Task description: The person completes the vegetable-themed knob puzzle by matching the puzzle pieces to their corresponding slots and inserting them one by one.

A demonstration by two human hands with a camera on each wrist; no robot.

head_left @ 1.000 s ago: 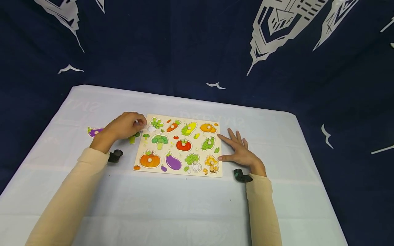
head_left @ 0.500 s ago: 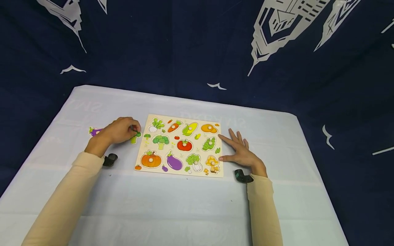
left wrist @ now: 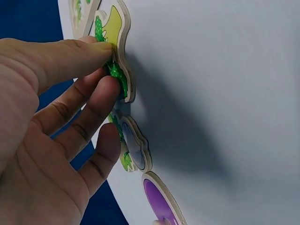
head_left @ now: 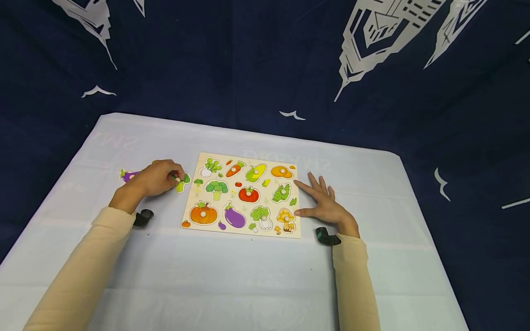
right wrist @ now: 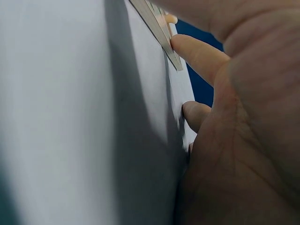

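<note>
My left hand pinches the broccoli puzzle piece between thumb and fingers, its green crown showing past the fingertips. Behind it, in the left wrist view, lie a white radish piece with green leaves and a purple eggplant piece. From above, the hand hides the radish piece and part of the eggplant piece. The wooden vegetable puzzle board lies just right of this hand. My right hand is spread flat, with thumb and index fingertip at the board's right edge.
Knobbed pieces such as the pumpkin, tomato and corn sit in the board. The printed radish, broccoli and eggplant spots show no knobs. A white cloth covers the table; a dark blue curtain hangs behind.
My left hand has drawn back from the board's upper left edge, down and left to the broccoli piece, and its fingers have closed there. The right hand stays at the board.
</note>
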